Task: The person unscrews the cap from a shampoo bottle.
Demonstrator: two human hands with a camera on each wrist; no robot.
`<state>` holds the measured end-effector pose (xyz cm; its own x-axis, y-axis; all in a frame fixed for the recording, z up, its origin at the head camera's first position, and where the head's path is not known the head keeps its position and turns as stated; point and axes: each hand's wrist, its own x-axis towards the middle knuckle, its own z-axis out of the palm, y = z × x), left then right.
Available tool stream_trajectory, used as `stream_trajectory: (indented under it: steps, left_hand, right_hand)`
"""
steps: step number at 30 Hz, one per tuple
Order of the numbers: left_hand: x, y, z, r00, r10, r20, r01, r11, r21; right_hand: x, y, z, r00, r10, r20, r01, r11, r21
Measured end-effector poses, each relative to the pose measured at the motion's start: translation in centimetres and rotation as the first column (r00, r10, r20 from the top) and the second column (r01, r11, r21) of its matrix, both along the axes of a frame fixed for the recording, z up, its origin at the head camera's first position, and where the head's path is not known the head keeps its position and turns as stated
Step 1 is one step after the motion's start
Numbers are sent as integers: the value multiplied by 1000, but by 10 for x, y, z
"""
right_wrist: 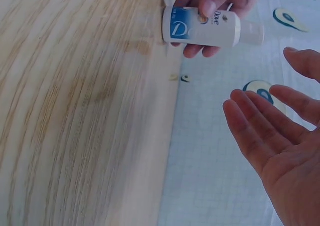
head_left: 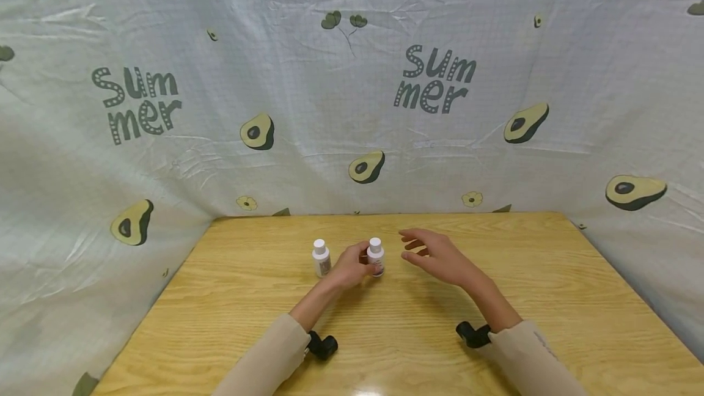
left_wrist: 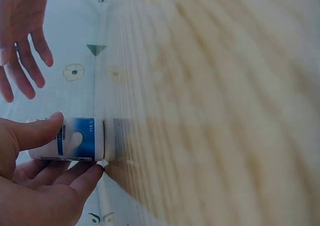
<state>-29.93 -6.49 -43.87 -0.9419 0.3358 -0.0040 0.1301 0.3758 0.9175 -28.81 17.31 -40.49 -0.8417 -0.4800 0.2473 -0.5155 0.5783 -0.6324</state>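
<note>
A small white Dove bottle [head_left: 375, 254] with a white cap stands upright near the middle of the table. My left hand [head_left: 351, 269] grips it from the left, thumb across the front and fingers behind. In the left wrist view, the bottle's blue lower label [left_wrist: 87, 138] shows below the thumb, its base right at the wood. To the bottle's right, my right hand [head_left: 437, 253] hovers with fingers spread and nothing in them. The right wrist view shows that open palm [right_wrist: 287, 161] apart from the bottle [right_wrist: 210, 28].
A second white capped bottle [head_left: 321, 261] stands just left of my left hand. The wooden table [head_left: 231, 298] backs onto a hanging cloth [head_left: 308, 78] printed with avocados, which also lines both sides. A black camera mount [head_left: 321, 346] sits at my left wrist, another [head_left: 472, 335] at my right.
</note>
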Motion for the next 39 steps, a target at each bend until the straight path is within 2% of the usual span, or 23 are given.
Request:
stream_trajectory:
  steps: [11, 17, 24, 33, 39]
  left_hand:
    - [3, -1, 0, 999, -26, -20, 25, 1000, -17]
    - [9, -1, 1, 998, -55, -43, 53, 998, -38]
    - [18, -4, 3, 994, -78, -75, 70, 992, -106]
    - [26, -9, 6, 987, -124, -99, 112, 986, -121]
    - [29, -12, 7, 984, -144, -107, 129, 983, -133]
  right_hand:
    - [-5, -3, -2, 1000, 21, 22, -21, 1000, -8]
    - [-5, -4, 0, 999, 26, 43, -25, 999, -22]
    - [-6, -7, -1, 996, 55, 64, -53, 998, -45]
    - [-4, -9, -2, 992, 99, 77, -94, 993, -69]
    - [0, -12, -4, 992, 90, 83, -82, 992, -97]
